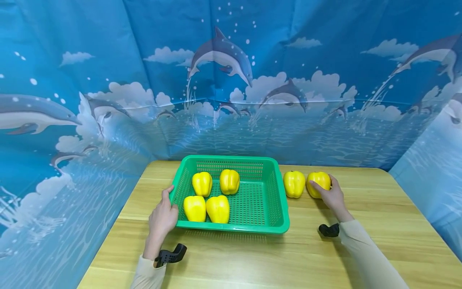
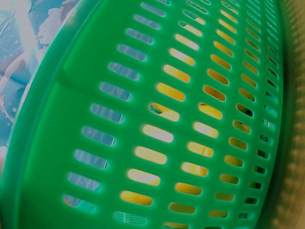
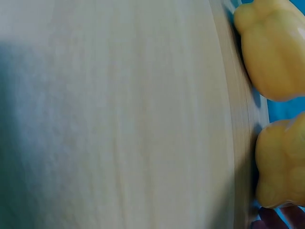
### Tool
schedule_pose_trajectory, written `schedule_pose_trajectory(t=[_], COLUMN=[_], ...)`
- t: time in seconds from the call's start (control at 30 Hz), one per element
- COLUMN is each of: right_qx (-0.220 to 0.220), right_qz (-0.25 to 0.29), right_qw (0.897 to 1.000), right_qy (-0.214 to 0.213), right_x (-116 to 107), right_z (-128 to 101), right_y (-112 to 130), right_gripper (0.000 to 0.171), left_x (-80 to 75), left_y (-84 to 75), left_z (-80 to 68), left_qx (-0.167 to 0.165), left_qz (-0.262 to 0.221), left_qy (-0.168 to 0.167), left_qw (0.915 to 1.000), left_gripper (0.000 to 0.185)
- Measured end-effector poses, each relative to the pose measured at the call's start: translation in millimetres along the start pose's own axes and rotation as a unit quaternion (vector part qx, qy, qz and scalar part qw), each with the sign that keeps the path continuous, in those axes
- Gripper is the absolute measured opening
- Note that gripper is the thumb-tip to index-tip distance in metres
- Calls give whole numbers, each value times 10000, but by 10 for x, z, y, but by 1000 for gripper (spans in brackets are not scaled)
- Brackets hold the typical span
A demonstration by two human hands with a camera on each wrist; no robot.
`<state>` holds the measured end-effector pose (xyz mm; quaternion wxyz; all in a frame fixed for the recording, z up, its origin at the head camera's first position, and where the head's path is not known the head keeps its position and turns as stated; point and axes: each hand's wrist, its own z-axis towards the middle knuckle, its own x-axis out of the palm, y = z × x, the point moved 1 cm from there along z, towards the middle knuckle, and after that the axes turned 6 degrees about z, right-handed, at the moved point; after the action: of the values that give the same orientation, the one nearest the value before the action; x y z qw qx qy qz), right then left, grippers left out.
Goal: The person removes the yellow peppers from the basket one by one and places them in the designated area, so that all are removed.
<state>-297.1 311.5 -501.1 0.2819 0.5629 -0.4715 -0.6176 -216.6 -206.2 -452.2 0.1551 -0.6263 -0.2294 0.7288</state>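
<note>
My left hand (image 1: 163, 214) holds the left rim of a green plastic basket (image 1: 249, 228), with the thumb near the front corner. Inside the basket are several yellow bell peppers (image 1: 229, 182), grouped toward its left half; their yellow shows through the slots of the basket wall (image 2: 143, 109) in the left wrist view. To the right of the basket, my right hand (image 1: 333, 196) grips a yellow bell pepper (image 1: 318, 184), thumb on the near side and fingers round its right. Another yellow bell pepper (image 1: 294, 184) stands between that one and the basket.
The wooden table (image 1: 231, 261) carries everything, its back edge close to a blue curtain (image 1: 231, 132) printed with dolphins. Black wrist-worn cameras, one on the left wrist (image 1: 172, 255) and one on the right (image 1: 329, 230), stick out over the table.
</note>
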Motion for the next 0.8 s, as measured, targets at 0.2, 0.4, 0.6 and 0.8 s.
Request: schedule_pose_trajectory(t=[0.2,0.4,0.6,0.8], right_qx=[-94,-233,-543,-937], right_qz=[21,148,394,778], right_qw=[9999,9993,9948,9762], right_qy=[-59,-265,-768,-1793], right_x=[-2,-16,-40,-23], right_z=[5,-18,-73,-130], right_y=[-29,-11,57,145], right_gripper=[107,103,89,63], left_x=[8,12,7,0], left_y=[-1,-3,-1,4], left_z=[1,4,3,0], left_qx=[41,65,53,45], left_qz=[-3,-18,-19,-9], left_qy=[-6,-2,-10,-20], left_qw=[10000,10000,10000,10000], left_gripper=[60,60,60,61])
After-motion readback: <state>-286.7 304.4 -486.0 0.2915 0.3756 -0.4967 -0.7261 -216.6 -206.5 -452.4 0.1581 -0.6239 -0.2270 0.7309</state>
